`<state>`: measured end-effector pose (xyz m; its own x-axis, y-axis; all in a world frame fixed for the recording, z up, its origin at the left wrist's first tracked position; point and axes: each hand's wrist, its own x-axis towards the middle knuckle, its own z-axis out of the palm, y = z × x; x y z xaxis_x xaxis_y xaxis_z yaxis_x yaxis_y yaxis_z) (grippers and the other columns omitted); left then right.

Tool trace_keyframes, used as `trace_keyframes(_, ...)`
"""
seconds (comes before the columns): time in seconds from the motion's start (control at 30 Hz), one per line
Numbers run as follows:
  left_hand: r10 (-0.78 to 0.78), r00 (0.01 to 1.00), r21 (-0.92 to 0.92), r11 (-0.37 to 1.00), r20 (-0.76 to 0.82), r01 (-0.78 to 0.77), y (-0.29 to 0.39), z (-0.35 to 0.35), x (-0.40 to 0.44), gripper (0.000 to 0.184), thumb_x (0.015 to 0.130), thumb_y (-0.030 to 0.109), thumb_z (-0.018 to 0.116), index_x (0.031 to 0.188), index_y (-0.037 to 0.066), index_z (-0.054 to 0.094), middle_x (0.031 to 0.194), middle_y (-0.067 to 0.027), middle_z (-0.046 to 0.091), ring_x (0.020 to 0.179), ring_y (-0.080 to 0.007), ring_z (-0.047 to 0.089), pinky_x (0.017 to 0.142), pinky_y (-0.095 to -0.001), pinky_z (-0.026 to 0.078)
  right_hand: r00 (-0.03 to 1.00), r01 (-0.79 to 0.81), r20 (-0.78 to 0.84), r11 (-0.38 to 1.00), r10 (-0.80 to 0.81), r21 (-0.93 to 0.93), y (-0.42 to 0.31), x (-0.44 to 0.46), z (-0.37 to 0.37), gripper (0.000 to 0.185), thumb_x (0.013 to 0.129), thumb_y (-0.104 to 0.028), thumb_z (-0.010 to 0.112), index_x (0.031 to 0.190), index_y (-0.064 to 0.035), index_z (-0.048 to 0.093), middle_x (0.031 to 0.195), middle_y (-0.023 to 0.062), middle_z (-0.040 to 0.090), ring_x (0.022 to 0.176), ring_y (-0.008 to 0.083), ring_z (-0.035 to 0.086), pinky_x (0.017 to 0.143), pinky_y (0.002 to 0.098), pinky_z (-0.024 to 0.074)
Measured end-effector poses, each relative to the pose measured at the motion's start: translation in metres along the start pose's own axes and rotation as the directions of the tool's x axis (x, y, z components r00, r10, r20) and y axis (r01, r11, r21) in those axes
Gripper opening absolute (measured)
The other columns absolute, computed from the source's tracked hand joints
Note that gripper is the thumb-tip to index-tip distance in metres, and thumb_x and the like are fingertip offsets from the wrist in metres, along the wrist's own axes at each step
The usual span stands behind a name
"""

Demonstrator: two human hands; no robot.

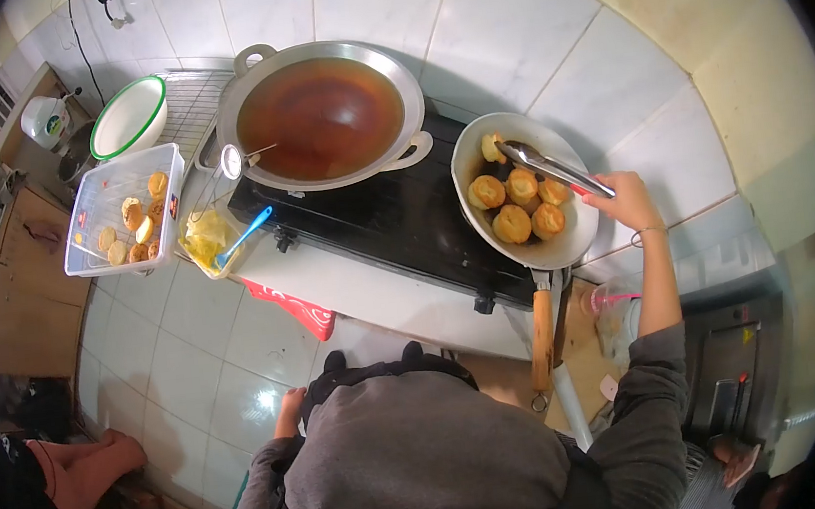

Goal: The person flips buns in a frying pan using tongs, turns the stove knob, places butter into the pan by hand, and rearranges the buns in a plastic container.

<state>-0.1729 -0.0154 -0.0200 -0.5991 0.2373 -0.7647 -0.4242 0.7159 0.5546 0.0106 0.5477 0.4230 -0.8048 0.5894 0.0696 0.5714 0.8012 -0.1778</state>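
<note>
My right hand (622, 200) is closed around metal tongs with red on the handle (556, 167), reaching over a white frying pan (578, 238) on the stove. The tips of the tongs are at a golden piece of fried dough (493, 149) near the pan's upper left rim; I cannot tell whether they grip it. Several round, golden-brown fried buns (512, 225) lie together in the pan. The pan's wooden handle (542, 335) points toward my body. My left hand (291, 403) hangs low beside my waist, away from the stove, and its fingers are too small to make out.
A large wok of brown oil (321, 116) with a dial thermometer (232, 161) sits on the black stove (375, 220). Leftward are a plastic box of buns (81, 222), a tub with yellow filling (200, 240), a blue spatula (249, 233) and a green-rimmed bowl (130, 119). Another person's legs (85, 469) show lower left.
</note>
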Motion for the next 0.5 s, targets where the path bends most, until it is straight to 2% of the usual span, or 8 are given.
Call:
trace_keyframes(0.1, -0.030, 0.999, 0.086, 0.996, -0.015, 0.031, 0.000, -0.001, 0.004, 0.033, 0.073, 0.023, 0.054, 0.087, -0.006, 0.058, 0.081, -0.0145, 0.061, 0.071, -0.0230, 0.058, 0.060, -0.0338, 0.045, 0.950, -0.275, 0.215, 0.930, 0.225, 0.242, -0.013, -0.001, -0.023, 0.037, 0.070, -0.032, 0.064, 0.083, 0.0026, 0.062, 0.056, 0.0075, 0.053, 0.043, 0.0089, 0.050, 0.044, 0.0234, 0.0417)
trace_keyframes(0.2, 0.013, 1.000, 0.122, 0.992, -0.007, -0.013, -0.005, -0.002, 0.009, 0.034, 0.072, 0.024, 0.055, 0.088, -0.006, 0.058, 0.082, -0.0152, 0.061, 0.072, -0.0233, 0.058, 0.062, -0.0345, 0.045, 0.957, -0.273, 0.190, 0.897, 0.218, 0.347, -0.008, 0.001, -0.014, 0.037, 0.070, -0.032, 0.065, 0.081, 0.0032, 0.062, 0.054, 0.0062, 0.052, 0.042, 0.0091, 0.049, 0.043, 0.0229, 0.0411)
trace_keyframes(0.33, 0.018, 1.000, 0.014, 1.000, 0.021, -0.019, -0.006, -0.002, 0.005, 0.034, 0.072, 0.024, 0.054, 0.088, -0.006, 0.058, 0.083, -0.0157, 0.061, 0.074, -0.0236, 0.058, 0.063, -0.0349, 0.045, 0.951, -0.292, 0.197, 0.906, 0.240, 0.305, -0.004, 0.009, 0.004, 0.037, 0.069, -0.032, 0.066, 0.078, 0.0036, 0.061, 0.052, 0.0054, 0.052, 0.041, 0.0091, 0.049, 0.042, 0.0225, 0.0407)
trace_keyframes(0.43, 0.090, 0.993, 0.172, 0.980, 0.071, -0.101, -0.019, -0.004, 0.020, 0.035, 0.072, 0.024, 0.053, 0.087, -0.006, 0.058, 0.082, -0.0150, 0.061, 0.074, -0.0231, 0.058, 0.061, -0.0341, 0.045, 0.953, -0.273, 0.198, 0.932, 0.228, 0.237, -0.007, 0.009, 0.005, 0.037, 0.068, -0.032, 0.066, 0.077, 0.0036, 0.061, 0.053, 0.0074, 0.052, 0.043, 0.0111, 0.050, 0.044, 0.0246, 0.0417)
trace_keyframes(0.5, 0.053, 0.998, 0.049, 0.997, 0.017, -0.054, -0.020, -0.001, 0.010, 0.034, 0.072, 0.024, 0.052, 0.085, -0.006, 0.058, 0.081, -0.0140, 0.061, 0.072, -0.0225, 0.058, 0.060, -0.0336, 0.044, 0.963, -0.230, 0.183, 0.958, 0.198, 0.171, -0.018, 0.005, 0.001, 0.037, 0.067, -0.032, 0.067, 0.075, 0.0035, 0.061, 0.057, 0.0108, 0.055, 0.048, 0.0155, 0.054, 0.048, 0.0277, 0.0439)
